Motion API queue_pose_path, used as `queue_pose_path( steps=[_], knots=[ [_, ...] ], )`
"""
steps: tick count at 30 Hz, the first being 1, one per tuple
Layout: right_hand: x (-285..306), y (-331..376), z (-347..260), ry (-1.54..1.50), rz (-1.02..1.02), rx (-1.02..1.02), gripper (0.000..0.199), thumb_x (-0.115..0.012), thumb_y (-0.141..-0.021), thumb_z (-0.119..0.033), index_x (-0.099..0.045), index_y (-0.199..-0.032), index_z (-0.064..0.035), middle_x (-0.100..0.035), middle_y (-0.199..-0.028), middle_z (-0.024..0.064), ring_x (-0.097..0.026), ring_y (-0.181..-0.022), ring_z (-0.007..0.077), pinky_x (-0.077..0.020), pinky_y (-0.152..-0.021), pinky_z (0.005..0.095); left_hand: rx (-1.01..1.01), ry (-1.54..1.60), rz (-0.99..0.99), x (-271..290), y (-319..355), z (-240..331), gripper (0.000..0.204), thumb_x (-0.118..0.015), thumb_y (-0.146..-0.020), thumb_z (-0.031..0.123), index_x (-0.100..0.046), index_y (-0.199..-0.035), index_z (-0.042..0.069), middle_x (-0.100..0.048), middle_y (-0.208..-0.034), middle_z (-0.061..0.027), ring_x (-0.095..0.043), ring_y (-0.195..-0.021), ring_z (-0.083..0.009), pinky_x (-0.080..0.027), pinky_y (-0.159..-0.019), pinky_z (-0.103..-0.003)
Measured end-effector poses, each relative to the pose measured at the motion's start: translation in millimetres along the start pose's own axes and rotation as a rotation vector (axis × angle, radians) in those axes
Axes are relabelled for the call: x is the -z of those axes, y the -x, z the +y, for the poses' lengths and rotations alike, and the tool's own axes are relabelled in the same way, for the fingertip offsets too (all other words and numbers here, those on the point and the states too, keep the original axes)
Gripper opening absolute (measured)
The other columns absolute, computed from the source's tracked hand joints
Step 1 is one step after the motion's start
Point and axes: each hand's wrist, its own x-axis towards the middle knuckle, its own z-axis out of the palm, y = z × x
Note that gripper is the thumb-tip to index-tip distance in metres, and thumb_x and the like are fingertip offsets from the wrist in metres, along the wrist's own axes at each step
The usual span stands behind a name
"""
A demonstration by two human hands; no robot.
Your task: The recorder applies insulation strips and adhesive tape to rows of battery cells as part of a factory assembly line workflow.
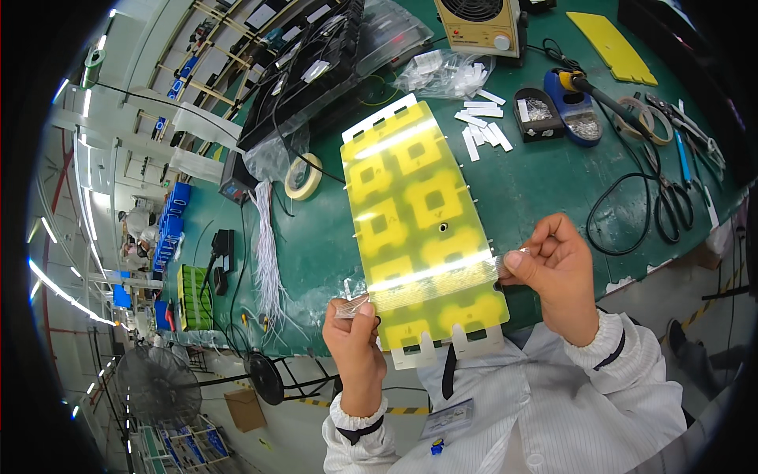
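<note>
A long yellow translucent panel (399, 193) with square ring patterns and white end tabs lies on the green bench, its near end by my body. Across its near part runs a strip of clear tape (438, 288), stretched from side to side. My left hand (354, 336) pinches the tape's left end, bunched between thumb and fingers at the panel's left edge. At the right edge my right hand (557, 272) pinches the other end between thumb and forefinger. Whether the strip is stuck down along its whole length I cannot tell.
White strips (483, 126), a tape roll (303, 175) and a wire bundle (268, 245) lie around the panel. Rightward are a soldering iron stand (572, 110), scissors (671, 209) and a cable. A beige fan unit (482, 28) and black trays (304, 71) stand at the back.
</note>
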Motion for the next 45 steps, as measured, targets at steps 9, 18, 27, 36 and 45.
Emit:
queue_pose_path(
  steps=[9, 18, 27, 36, 45],
  knots=[
    [-2, -1, 3, 0.010, 0.031, -0.012, 0.030, -0.067, -0.085, 0.004, -0.043, -0.100, -0.0041, -0.060, -0.085, 0.0070, -0.065, -0.076, 0.0130, -0.0596, -0.071, 0.0294, 0.013, -0.001, 0.024, 0, 0, 1, 0.022, -0.069, -0.086, 0.007, -0.047, -0.089, 0.007, -0.061, -0.082, -0.0042, -0.052, -0.065, -0.0067, -0.040, -0.057, -0.021],
    [-1, 3, 3, 0.111, 0.079, 0.037, 0.030, -0.068, -0.085, 0.000, -0.045, -0.101, -0.0082, -0.059, -0.083, 0.0013, -0.066, -0.076, 0.0121, -0.0581, -0.068, 0.0270, 0.098, 0.020, 0.008, -3, -1, 1, 0.021, -0.068, -0.090, 0.013, -0.048, -0.088, 0.006, -0.067, -0.088, -0.0090, -0.064, -0.071, -0.0124, -0.052, -0.063, -0.025],
    [-2, 5, 5, 0.175, 0.070, 0.089, 0.029, -0.068, -0.087, -0.004, -0.045, -0.103, -0.0092, -0.060, -0.083, 0.0018, -0.064, -0.075, 0.0109, -0.0551, -0.068, 0.0247, 0.110, 0.078, -0.052, 3, -5, 0, 0.021, -0.063, -0.094, 0.015, -0.045, -0.086, 0.008, -0.069, -0.091, -0.0124, -0.068, -0.073, -0.0146, -0.056, -0.067, -0.028],
    [-1, 5, 5, 0.175, 0.090, 0.089, 0.029, -0.069, -0.087, -0.004, -0.046, -0.104, -0.0093, -0.060, -0.084, 0.0014, -0.064, -0.075, 0.0113, -0.0553, -0.067, 0.0248, 0.116, 0.143, -0.110, 5, -6, -3, 0.022, -0.063, -0.095, 0.015, -0.045, -0.085, 0.009, -0.069, -0.093, -0.0122, -0.069, -0.074, -0.0150, -0.058, -0.070, -0.029],
    [-2, 5, 2, 0.159, 0.091, 0.072, 0.031, -0.071, -0.086, -0.004, -0.046, -0.104, -0.0095, -0.058, -0.083, 0.0004, -0.064, -0.075, 0.0117, -0.0568, -0.067, 0.0264, 0.127, 0.112, -0.089, 8, -5, -4, 0.022, -0.064, -0.095, 0.020, -0.047, -0.088, 0.009, -0.070, -0.096, -0.0113, -0.069, -0.075, -0.0147, -0.057, -0.070, -0.029]
  ],
)
